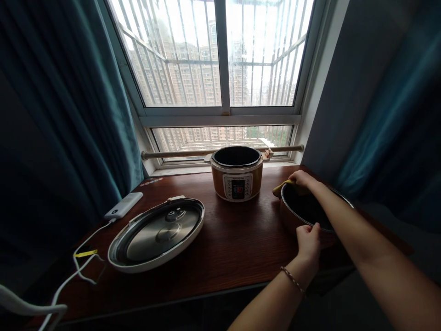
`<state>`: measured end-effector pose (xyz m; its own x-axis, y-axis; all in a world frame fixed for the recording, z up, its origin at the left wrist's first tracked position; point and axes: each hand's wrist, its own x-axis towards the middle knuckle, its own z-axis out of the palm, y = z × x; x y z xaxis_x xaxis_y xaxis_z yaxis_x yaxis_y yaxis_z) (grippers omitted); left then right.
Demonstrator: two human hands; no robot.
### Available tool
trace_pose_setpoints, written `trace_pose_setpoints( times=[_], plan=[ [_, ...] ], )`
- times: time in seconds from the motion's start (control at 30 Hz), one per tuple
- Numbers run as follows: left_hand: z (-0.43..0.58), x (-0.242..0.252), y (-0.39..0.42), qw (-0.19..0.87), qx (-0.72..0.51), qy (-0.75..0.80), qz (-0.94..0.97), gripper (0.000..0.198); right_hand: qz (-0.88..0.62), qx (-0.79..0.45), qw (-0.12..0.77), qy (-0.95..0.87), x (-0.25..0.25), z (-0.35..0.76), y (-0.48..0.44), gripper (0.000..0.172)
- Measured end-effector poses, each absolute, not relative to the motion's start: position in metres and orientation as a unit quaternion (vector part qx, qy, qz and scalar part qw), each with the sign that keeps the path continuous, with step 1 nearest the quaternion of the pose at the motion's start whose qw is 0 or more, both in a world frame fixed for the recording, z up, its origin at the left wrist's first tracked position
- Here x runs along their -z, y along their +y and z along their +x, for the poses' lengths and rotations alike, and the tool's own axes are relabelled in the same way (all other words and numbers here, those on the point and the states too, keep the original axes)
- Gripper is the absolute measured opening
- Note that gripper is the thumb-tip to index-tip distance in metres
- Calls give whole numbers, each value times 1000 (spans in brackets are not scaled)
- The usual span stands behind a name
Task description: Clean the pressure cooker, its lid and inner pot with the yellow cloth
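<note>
A dark round inner pot (289, 218) stands at the right of the brown table. My left hand (309, 241) is closed on its near rim, thumb on top. At the pot's far left rim, my right hand (303, 179) presses a yellow cloth (281, 188) against the edge, its fingers wrapped round the cloth. The gold and white cooker body (237, 177) stands upright by the window with its top uncovered. To the left, the cooker lid (160, 234) lies with its metallic inner side up.
A white power bank (124, 205) lies at the table's left with a white cable (64, 285) and a yellow tag (86, 253). Behind the cooker runs a horizontal rod (182, 153) before the window. Blue curtains hang on both sides.
</note>
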<state>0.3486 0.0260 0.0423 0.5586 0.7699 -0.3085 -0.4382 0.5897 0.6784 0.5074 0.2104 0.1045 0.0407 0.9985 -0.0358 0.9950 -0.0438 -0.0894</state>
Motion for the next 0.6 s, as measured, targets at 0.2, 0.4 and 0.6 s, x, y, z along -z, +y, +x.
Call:
trace_pose_setpoints(
  times=[0.2, 0.4, 0.6],
  plan=[
    [345, -40, 25, 837, -343, 277, 326, 35, -741, -19, 33, -671, -113, 491, 195, 26],
    [253, -70, 6, 727, -284, 276, 562, 32, -790, 108, 147, -585, -161, 474, 153, 40],
    [116, -137, -41, 493, -471, 296, 669, 16, -661, 185, 309, -658, -142, 381, 69, 36]
  ],
)
